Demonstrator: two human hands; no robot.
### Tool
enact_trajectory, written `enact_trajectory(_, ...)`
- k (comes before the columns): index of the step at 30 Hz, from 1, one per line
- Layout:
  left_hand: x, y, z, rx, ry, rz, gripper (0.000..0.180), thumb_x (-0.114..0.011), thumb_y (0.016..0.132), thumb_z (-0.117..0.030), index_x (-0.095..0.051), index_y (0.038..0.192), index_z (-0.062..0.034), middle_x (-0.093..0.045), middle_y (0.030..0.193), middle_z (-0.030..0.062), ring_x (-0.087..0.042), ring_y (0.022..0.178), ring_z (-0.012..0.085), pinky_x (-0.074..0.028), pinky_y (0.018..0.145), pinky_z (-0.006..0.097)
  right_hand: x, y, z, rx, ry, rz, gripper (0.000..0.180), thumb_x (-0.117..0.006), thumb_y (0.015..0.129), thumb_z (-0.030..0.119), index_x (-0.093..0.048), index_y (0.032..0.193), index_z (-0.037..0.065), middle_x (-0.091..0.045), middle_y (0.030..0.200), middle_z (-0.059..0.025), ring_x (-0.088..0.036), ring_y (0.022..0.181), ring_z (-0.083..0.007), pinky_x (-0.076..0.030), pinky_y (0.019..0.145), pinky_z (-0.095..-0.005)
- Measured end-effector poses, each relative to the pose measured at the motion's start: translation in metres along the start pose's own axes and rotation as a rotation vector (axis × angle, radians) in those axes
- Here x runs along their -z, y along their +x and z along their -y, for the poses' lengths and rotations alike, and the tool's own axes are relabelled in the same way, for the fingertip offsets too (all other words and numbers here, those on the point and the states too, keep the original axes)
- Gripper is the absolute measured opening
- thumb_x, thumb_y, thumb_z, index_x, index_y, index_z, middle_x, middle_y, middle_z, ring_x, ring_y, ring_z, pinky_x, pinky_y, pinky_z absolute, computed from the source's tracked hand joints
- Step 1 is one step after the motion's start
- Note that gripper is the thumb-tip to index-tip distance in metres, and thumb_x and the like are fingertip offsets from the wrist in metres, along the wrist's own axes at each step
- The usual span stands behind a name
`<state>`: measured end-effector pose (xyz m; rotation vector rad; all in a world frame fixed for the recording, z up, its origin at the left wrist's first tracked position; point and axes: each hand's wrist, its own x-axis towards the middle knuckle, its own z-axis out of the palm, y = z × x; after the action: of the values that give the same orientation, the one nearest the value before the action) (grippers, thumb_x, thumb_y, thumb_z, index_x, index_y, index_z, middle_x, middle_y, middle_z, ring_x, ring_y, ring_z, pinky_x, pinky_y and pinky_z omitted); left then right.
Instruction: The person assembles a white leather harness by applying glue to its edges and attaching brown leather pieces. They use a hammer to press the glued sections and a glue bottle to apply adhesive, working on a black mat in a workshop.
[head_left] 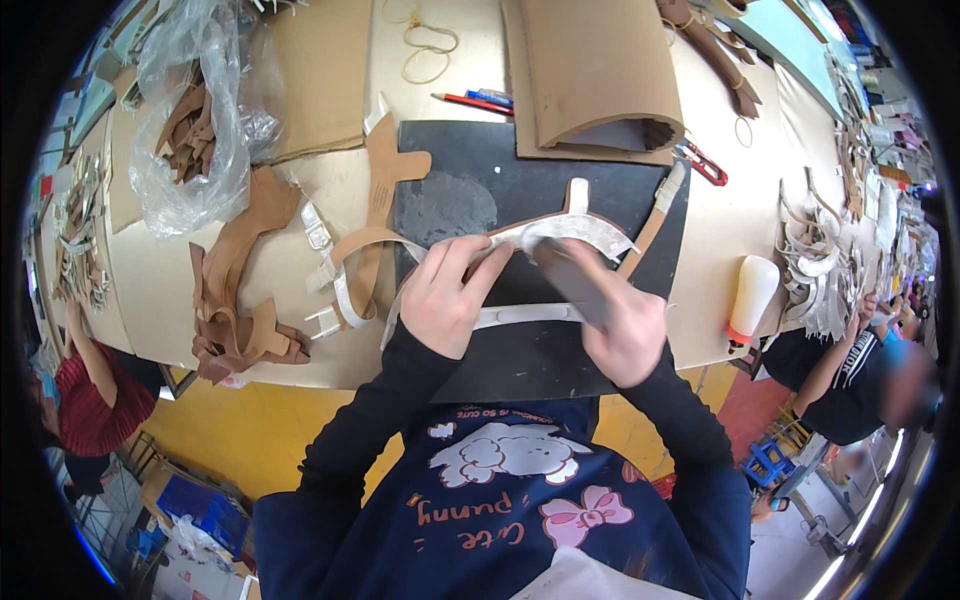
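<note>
On a black work mat (450, 200) lies a curved shoe-upper piece (600, 236), brown at its edge and white on the face I see, with a short tab sticking up. My left hand (446, 292) is closed, fingertips pinching the left end of that piece. In my right hand (622, 325) is a dark, long, thick tool (572, 283), slanting up-left with its tip over the piece beside my left fingers; its kind is blurred. A white strap (525, 314) lies on the mat below, partly behind both hands. A brown strap piece (362, 238) loops near my left hand.
Brown leather pieces (235, 270) and a plastic bag (190, 120) of scraps lie left. Rolled cardboard (605, 80) stands behind the mat. A red cutter (703, 163), pens (475, 102) and a glue bottle (752, 295) are around it. People (850, 370) work at both sides.
</note>
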<state>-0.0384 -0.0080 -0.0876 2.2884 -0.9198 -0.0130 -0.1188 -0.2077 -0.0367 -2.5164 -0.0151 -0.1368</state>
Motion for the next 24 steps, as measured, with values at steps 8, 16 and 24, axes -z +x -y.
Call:
enact_trajectory(8, 0.001, 0.002, 0.003, -0.034, -0.024, -0.002, 0.036, -0.066, 0.075, 0.002, -0.074, 0.109, -0.0054, -0.064, 0.104, 0.0065, -0.064, 0.094, 0.024, -0.054, 0.08, 0.032, -0.002, -0.008, -0.004, 0.022, 0.055, -0.042, 0.056, -0.066, 0.087, 0.008, -0.059, 0.142, 0.017, -0.047, 0.061, -0.0041, -0.053, 0.046, -0.0214, -0.046, 0.045, -0.035)
enact_trajectory(16, 0.001, 0.004, -0.002, -0.079, 0.169, 0.084, 0.049, -0.066, 0.078, 0.003, -0.071, 0.123, -0.0159, -0.058, 0.099, 0.0053, -0.06, 0.091, 0.0222, -0.052, 0.078, 0.033, 0.002, -0.014, -0.016, -0.108, 0.063, -0.039, 0.055, -0.065, 0.091, 0.014, -0.055, 0.144, 0.021, -0.065, 0.07, -0.0085, -0.064, 0.055, -0.0278, -0.053, 0.051, -0.0393)
enact_trajectory(24, -0.001, 0.007, -0.005, -0.188, 0.315, 0.123, 0.05, -0.063, 0.08, -0.005, -0.069, 0.127, -0.0177, -0.06, 0.114, 0.0005, -0.057, 0.094, 0.019, -0.05, 0.081, 0.031, 0.018, -0.016, -0.023, -0.168, -0.124, 0.062, 0.058, -0.065, 0.089, 0.011, -0.055, 0.145, 0.021, -0.066, 0.071, -0.0094, -0.065, 0.057, -0.0277, -0.05, 0.052, -0.0381)
